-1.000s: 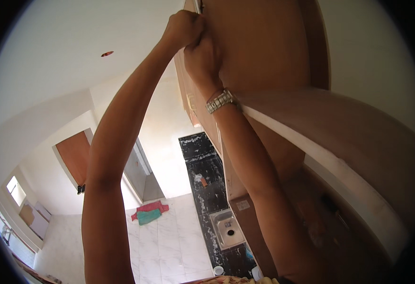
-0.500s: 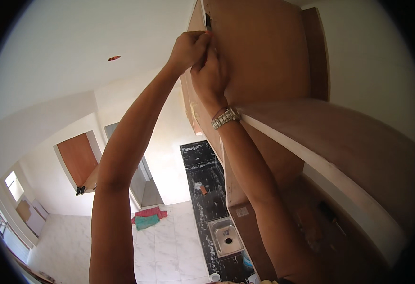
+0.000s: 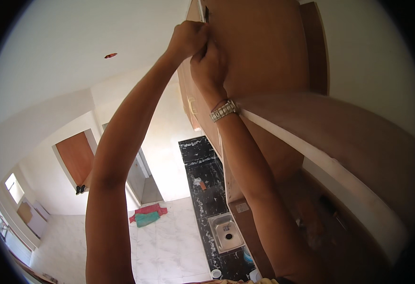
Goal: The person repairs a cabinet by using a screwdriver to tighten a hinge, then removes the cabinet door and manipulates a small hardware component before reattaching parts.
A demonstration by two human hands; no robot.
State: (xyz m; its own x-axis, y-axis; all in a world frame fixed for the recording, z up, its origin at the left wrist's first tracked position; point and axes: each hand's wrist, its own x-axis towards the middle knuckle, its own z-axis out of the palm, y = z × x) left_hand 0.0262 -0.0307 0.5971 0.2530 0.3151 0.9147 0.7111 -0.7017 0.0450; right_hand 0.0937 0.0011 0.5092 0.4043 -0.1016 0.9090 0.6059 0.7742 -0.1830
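Above me, both of my hands meet at the front edge of an open brown wooden wall cabinet. My left hand is closed, fingers pinched against the cabinet's edge. Just below and to the right, my right hand is curled with its fingertips pressed up close to the left ones. What they hold, if anything, is hidden behind the fingers. A small dark fitting sits on the cabinet edge right above the fingertips. A metal watch is on my right wrist.
A pale-edged shelf runs beside my right forearm. Below are a black marbled counter with an orange-brown block and a steel sink. Red and green cloths lie on the white floor. An orange-brown panel is at left.
Both hands sit slightly higher in view, still together at the cabinet edge. A small reddish spot at the fingertips is no longer visible.
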